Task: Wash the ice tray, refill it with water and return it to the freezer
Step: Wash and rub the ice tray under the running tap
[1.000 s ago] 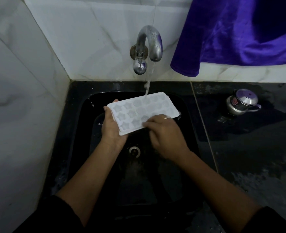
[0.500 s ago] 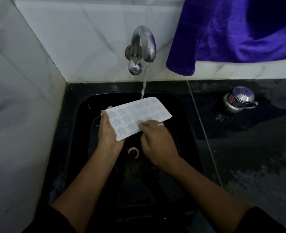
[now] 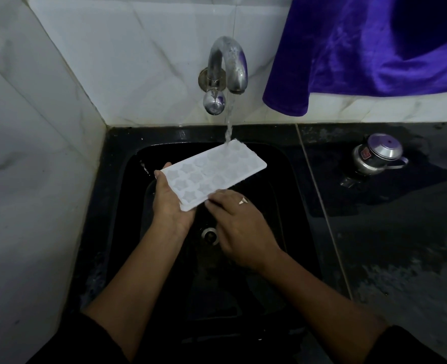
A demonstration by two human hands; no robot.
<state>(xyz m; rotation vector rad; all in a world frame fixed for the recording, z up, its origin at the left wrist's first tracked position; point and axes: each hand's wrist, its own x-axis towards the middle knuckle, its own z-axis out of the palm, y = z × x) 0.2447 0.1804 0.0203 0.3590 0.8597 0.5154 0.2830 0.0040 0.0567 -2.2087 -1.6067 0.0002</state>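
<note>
Two hands: both are over the sink (image 3: 117,185), seen from the head view, with dark sleeves at the bottom edge.
left hand (image 3: 171,206): cups the near left end of the tray (image 3: 212,174) from below. One fingertip curls up over its far left corner.
right hand (image 3: 243,227): palm down and fingers fairly straight, with the tips against the tray's near long edge. A ring (image 3: 243,200) sits on one finger.
tray: white with star-shaped cells, face up. It is held above the basin and tilted, with its far right end higher.
water (image 3: 229,122): a thin stream falls from the tap (image 3: 227,64) onto the tray's far right corner.
tap: a curved metal spout on the white tiled wall, with a round knob below it.
drain (image 3: 209,235): in the sink floor, between the two wrists.
counter (image 3: 401,232): dark and wet in patches, right of the sink.
pot (image 3: 377,156): small, metal and lidded. It stands on the counter, well apart from the tray.
cloth (image 3: 374,43): purple, hanging down the wall at upper right, right of the tap.
</note>
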